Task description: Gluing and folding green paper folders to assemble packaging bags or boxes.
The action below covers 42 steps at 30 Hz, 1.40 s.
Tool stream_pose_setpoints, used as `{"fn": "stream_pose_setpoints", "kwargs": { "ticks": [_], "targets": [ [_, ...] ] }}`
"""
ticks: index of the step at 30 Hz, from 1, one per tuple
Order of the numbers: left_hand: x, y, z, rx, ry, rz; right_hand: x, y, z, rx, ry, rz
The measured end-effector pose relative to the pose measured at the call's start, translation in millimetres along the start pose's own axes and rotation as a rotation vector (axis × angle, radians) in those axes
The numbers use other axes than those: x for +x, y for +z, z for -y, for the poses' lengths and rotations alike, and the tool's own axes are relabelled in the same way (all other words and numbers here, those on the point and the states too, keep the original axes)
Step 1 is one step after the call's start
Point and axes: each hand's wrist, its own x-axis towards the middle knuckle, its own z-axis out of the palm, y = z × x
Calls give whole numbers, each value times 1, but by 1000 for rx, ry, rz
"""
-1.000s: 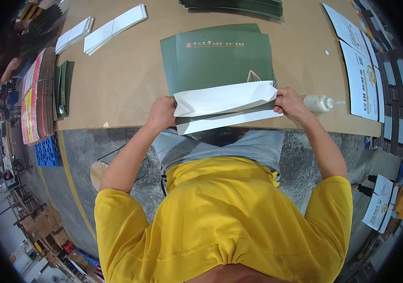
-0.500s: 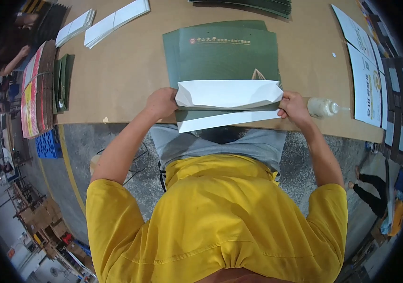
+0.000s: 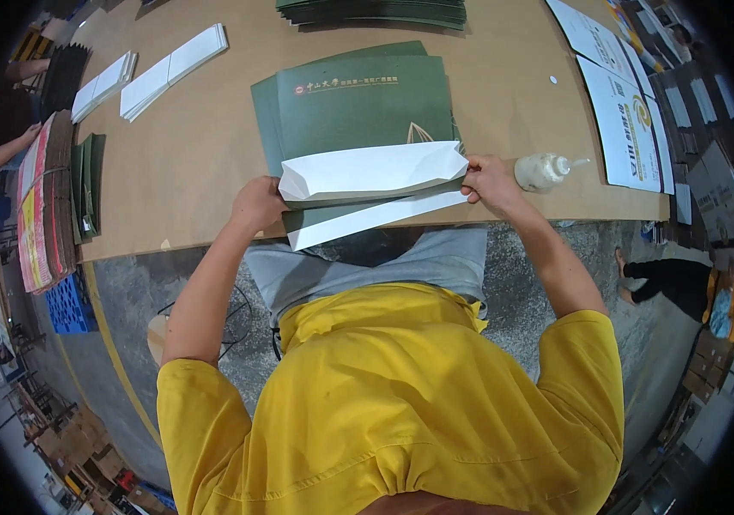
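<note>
A flat green paper bag with gold print lies at the table's near edge, on top of another green sheet or bag. At its near end the bottom is folded open, showing a white inner fold and a slanting white flap below it. My left hand is closed on the left end of this fold, fingertips partly hidden. My right hand pinches the right end between thumb and fingers. Just right of that hand lies a squeeze bottle with pale contents, its nozzle pointing right.
Two bundles of white strips lie at far left. A stack of green bags sits at the far edge. Tied brown-and-pink bundles stand at the left edge; white printed cardboard lies right. Another person's arm shows at far left.
The view has shifted, so the table and everything on it appear further left and slightly turned. Both hands keep their hold on the bag's ends; the white fold looks much the same.
</note>
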Motion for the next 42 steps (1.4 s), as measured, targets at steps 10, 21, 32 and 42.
{"fn": "stream_pose_setpoints", "kwargs": {
  "ticks": [10,21,32,42],
  "targets": [
    [-6,16,3,-142,274,-247,-6,6,-13,163,-106,-95],
    [8,39,29,-351,379,-317,-13,1,-10,-23,-148,-53],
    [-1,38,26,-358,253,-310,-47,-6,30,-5,-41,115],
    [-26,-4,15,-698,119,249,-48,3,43,-227,-92,59]
  ]
}}
